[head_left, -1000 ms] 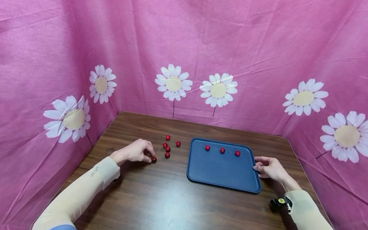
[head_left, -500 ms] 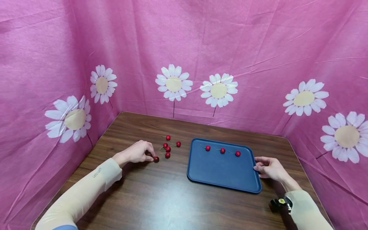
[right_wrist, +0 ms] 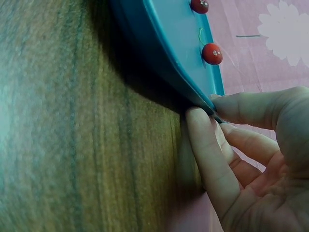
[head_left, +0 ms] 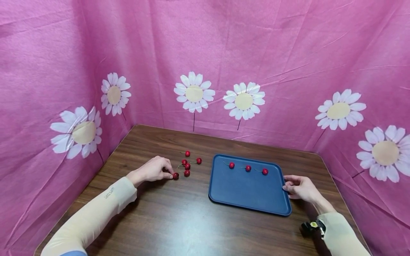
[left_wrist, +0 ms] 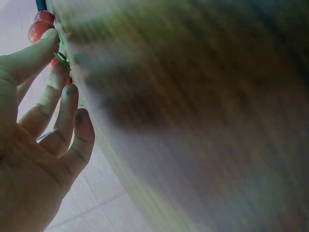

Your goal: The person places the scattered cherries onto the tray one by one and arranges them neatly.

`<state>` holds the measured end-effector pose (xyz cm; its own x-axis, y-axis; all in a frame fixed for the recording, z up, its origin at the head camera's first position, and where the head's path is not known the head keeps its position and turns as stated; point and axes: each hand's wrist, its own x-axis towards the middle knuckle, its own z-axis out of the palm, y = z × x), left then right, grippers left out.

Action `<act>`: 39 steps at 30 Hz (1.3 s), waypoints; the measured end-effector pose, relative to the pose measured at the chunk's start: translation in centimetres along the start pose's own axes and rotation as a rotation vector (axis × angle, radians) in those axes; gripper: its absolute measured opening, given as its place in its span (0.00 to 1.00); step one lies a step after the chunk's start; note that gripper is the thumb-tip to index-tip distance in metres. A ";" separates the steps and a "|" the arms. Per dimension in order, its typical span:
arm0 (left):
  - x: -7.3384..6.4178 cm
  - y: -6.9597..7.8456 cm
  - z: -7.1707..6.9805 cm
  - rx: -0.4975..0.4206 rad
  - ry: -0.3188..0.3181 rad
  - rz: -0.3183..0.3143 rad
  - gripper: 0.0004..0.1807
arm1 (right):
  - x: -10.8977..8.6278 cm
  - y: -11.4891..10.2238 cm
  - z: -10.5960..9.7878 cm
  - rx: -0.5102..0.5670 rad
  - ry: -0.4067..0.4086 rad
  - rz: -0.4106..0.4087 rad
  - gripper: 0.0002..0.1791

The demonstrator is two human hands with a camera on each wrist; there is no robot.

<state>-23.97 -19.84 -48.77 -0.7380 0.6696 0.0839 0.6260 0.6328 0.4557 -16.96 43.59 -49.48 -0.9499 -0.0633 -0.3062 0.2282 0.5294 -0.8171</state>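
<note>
My left hand [head_left: 153, 169] pinches a dark red cherry [head_left: 175, 176] between thumb and fingertips, low at the tabletop. In the left wrist view the thumb lies against a cherry [left_wrist: 37, 33], and a green stem [left_wrist: 62, 60] shows by the fingertips. Several more cherries [head_left: 187, 173] lie loosely grouped just right of that hand, some with stems. On the right, my right hand [head_left: 300, 187] grips the right rim of a blue rectangular tray [head_left: 246, 192], thumb above and fingers below the edge. Three cherries [head_left: 248, 168] sit in a row along the tray's far side.
The brown wooden table [head_left: 179, 220] has pink cloth [head_left: 272, 42] with white daisies hanging round its back and sides. Bare wood separates the loose cherries from the tray. A dark device [head_left: 309, 227] is strapped on the right wrist.
My left hand has shifted slightly right with the pinched cherry, bringing it closer to the loose group. The right hand and the tray stay in place.
</note>
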 end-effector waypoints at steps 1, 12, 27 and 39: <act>0.0 0.1 0.0 0.004 0.005 -0.003 0.03 | 0.0 0.0 0.0 0.004 -0.001 0.001 0.35; 0.8 0.8 0.2 -0.059 0.065 -0.077 0.04 | -0.3 -0.1 0.1 0.013 0.000 -0.007 0.35; 4.2 3.9 0.8 -0.202 0.084 0.037 0.03 | 0.0 0.3 0.0 -0.004 0.012 -0.002 0.34; 8.7 7.2 2.0 -0.253 0.049 0.059 0.04 | 0.0 0.2 0.2 -0.009 0.012 -0.012 0.34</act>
<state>-25.37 -8.72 -46.52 -0.7172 0.6790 0.1570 0.5899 0.4717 0.6554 -16.87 43.53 -49.69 -0.9551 -0.0597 -0.2901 0.2144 0.5362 -0.8164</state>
